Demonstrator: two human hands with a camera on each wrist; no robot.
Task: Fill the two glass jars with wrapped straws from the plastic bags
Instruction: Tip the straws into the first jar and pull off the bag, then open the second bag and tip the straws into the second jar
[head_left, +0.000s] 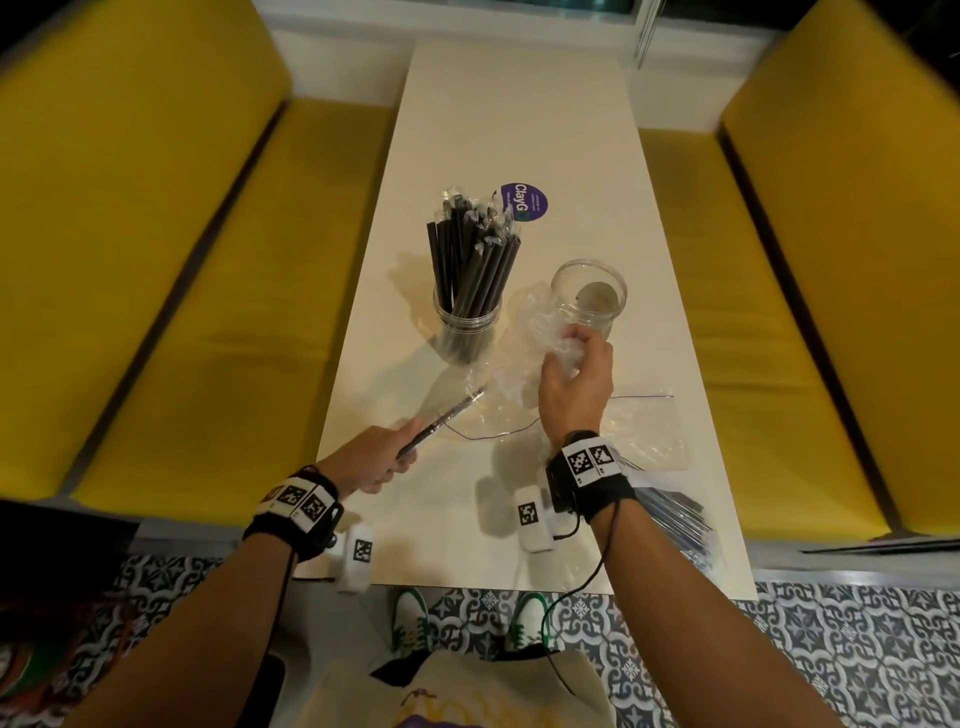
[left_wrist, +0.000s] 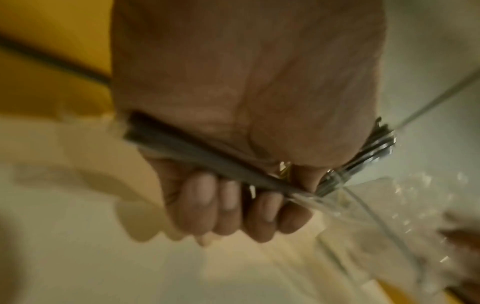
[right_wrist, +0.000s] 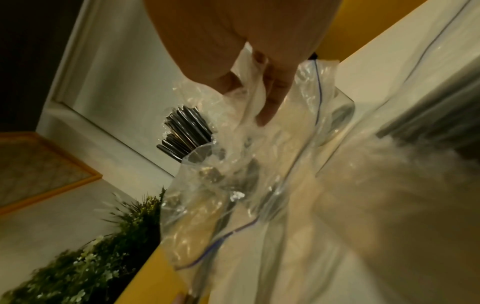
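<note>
Two glass jars stand mid-table. The left jar (head_left: 467, 327) is packed with black wrapped straws (head_left: 470, 244); the right jar (head_left: 589, 296) is empty. My left hand (head_left: 402, 452) grips a thin bundle of wrapped straws (head_left: 449, 413), pointing up and right, low over the near-left table. In the left wrist view my fingers (left_wrist: 228, 207) curl round that bundle (left_wrist: 197, 152). My right hand (head_left: 571, 345) holds a crumpled clear plastic bag (head_left: 524, 332) just in front of the empty jar. In the right wrist view my fingers (right_wrist: 272, 92) pinch the bag (right_wrist: 233, 185).
A flat clear zip bag (head_left: 649, 431) lies right of my right wrist. Another bag with straws (head_left: 675, 519) sits at the near right table corner. Two white marker blocks (head_left: 532, 519) stand near the front edge. A purple sticker (head_left: 527, 200) lies behind the jars. Yellow benches (head_left: 208, 312) flank the table.
</note>
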